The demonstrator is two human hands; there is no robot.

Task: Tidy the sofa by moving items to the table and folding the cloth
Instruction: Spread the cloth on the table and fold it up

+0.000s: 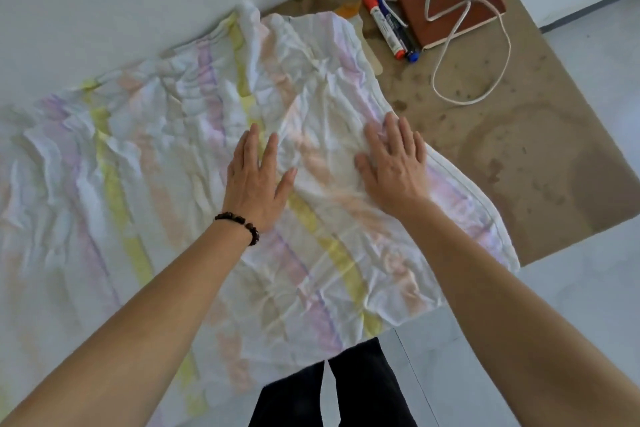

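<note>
Pastel cloth (173, 166), right edge on brown table (519, 149) near markers (391, 26)

One view only: a wide-angle camera is being worn on the head. The scene is being viewed from above, forward and steeply downward along both forearms. The left hand (258, 180) and right hand (391, 166) are being framed near centre, at the ends of the outstretched arms. The cloth (173, 149) is being seen close, filling most of the frame; the table (519, 149) is being caught at upper right. The wearer's dark trousers (363, 392) are being cut off by the bottom edge.
</note>
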